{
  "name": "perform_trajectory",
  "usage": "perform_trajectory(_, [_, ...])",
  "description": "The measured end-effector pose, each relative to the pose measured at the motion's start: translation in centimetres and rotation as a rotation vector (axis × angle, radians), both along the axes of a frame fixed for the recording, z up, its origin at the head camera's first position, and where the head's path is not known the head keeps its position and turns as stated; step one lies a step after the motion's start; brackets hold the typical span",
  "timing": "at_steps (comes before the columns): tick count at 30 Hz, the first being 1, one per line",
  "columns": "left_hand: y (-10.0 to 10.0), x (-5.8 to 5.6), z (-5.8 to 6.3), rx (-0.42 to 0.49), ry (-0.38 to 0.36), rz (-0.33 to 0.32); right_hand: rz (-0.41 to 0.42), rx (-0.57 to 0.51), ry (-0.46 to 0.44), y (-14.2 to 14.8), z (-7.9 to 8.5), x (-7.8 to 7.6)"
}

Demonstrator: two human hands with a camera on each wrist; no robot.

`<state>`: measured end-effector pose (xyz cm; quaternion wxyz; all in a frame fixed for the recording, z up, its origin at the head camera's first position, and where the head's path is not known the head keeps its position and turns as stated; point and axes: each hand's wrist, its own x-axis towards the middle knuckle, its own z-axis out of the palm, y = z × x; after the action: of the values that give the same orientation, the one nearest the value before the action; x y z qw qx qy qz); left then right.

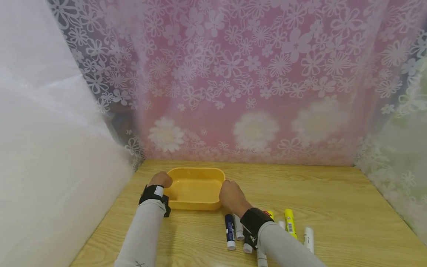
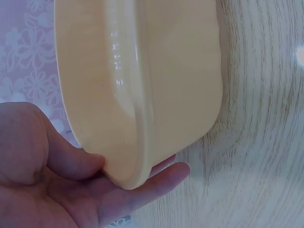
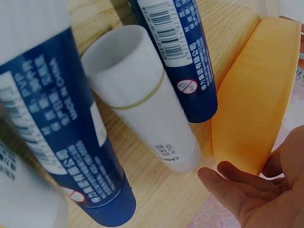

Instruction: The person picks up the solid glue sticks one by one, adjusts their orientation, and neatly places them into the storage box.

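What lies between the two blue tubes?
A white tube lies between the blue tube nearer the yellow tray and the other blue tube, as the right wrist view shows.

"What can you read beside the tub point(image 3: 254, 95)?"
"On the far blue tube point(image 3: 73, 126), the one farther from the tub: 'MADE IN CHINA', a barcode, Chinese characters and a red prohibition sign."
"And the near blue tube point(image 3: 179, 59), right by the tub?"
"Another barcode, Chinese characters, the same red sign. The digits are too blurred."
"The white tube point(image 3: 145, 102) between those two?"
"Tiny Chinese characters and a logo seemingly starting 'de'."
"The yellow tube point(image 1: 290, 221), right of the tub?"
"A barcode; its lettering's too small."
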<state>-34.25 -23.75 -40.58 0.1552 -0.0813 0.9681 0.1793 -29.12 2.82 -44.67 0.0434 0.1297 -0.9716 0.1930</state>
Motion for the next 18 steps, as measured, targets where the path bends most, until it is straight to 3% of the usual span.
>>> perform_trajectory(4, [-0.1,-0.2,-0.1,0.015,-0.008,0.010,0.006,0.020,0.011,0.1,-0.2,0.0])
perform_trajectory(9, [0.2,-0.2,0.1,0.016,0.000,-0.016,0.040,0.137,0.090,0.7,-0.5,-0.4])
perform_trajectory(12, [0.6,-0.6,-0.2,0.033,0.017,-0.015,0.050,0.128,0.108,1.6,-0.6,-0.5])
perform_trajectory(14, [0.7,-1.2,-0.9,0.064,0.045,-0.029,0.065,0.122,0.121,2.4,-0.6,-0.5])
perform_trajectory(16, [1.3,-1.3,-1.2,0.121,0.051,-0.003,0.067,0.114,0.119,3.2,-0.4,-0.5])
perform_trajectory(18, [1.9,-1.2,-1.2,0.196,0.064,0.006,0.079,0.181,0.146,4.0,-0.3,-0.5])
